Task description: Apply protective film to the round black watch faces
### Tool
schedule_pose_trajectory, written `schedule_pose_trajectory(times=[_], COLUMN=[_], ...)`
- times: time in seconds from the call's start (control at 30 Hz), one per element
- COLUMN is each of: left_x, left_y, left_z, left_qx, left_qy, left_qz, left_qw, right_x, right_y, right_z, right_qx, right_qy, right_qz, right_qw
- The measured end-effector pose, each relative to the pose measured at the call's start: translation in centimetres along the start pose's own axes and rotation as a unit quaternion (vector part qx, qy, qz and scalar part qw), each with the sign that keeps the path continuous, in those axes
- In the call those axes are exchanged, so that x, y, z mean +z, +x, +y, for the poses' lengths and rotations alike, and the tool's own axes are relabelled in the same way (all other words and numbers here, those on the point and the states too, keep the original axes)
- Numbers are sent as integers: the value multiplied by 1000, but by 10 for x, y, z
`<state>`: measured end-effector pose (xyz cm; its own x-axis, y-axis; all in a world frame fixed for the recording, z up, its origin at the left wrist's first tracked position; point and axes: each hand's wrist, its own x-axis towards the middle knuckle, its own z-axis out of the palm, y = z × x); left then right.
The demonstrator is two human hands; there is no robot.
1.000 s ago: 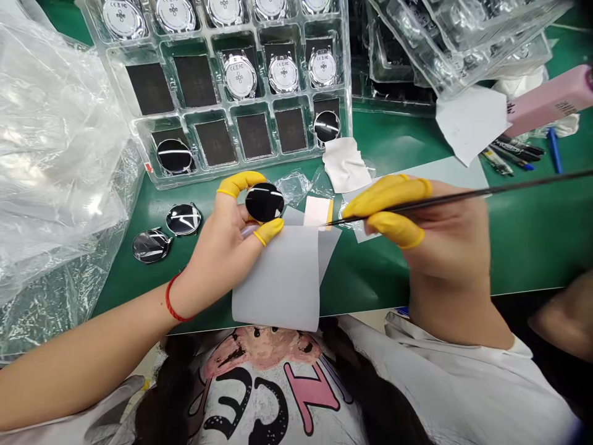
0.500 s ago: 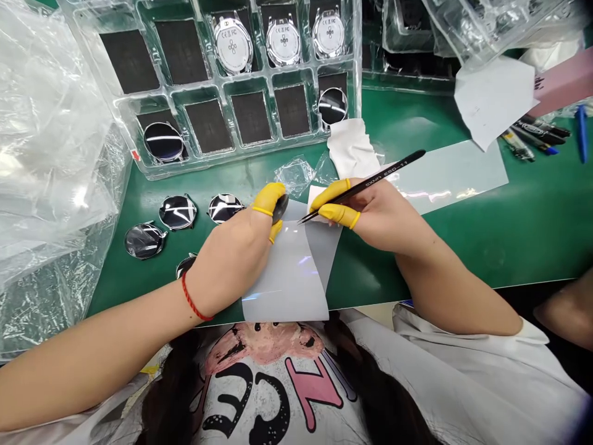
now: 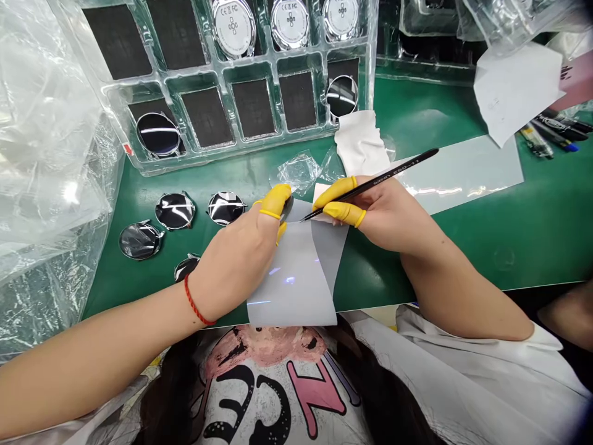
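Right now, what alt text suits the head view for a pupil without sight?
A left hand holds a dark flat piece edge-on near a translucent white plastic sheet; the right hand holds black tweezers pointing toward it. Four round, black-faced watch cases lie beside the left hand; beyond is a clear plastic compartment tray.

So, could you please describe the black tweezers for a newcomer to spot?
Over the green tabletop, find the right hand wearing yellow finger cots. It holds slim black tweezers: unlike the black pens lying farther right, they are gripped aslant.
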<state>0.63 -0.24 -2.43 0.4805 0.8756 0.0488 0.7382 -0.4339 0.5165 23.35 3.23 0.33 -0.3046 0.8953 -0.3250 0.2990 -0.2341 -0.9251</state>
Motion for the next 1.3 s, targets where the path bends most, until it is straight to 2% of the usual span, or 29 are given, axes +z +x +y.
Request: schedule_pose_trajectory(times=[0.2,0.73,0.83,0.93,1.07,1.17,1.3], left_x=[-1,1,0,-3,-9,-14,-15], left_y=[1,-1,0,2,3,4,7], left_z=[0,-1,0,1,2,2,0], left_qx=[17,-41,-57,-56,-70,-83,-97], left_qy=[5,-36,-74,-101,-160,-241,-281], left_qz=[11,-20,-26,-20,-7,1,7], left_qw=[1000,998,995,993,985,967,955], right_x=[-2,1,0,-2,-8,-13,-16], right_y=[-1,1,-2,-9,-23,-34,-48], right_z=[-2,5,6,3,-11,-23,-34], right_qx=[3,-3,-42,-128,-219,-248,-257], right_qy=[-8,-7,-37,-84,-153,-187,-175], right_qz=[0,-8,-6,-15,-79,-128,-128], right_qw=[1000,1000,998,988,960,942,942])
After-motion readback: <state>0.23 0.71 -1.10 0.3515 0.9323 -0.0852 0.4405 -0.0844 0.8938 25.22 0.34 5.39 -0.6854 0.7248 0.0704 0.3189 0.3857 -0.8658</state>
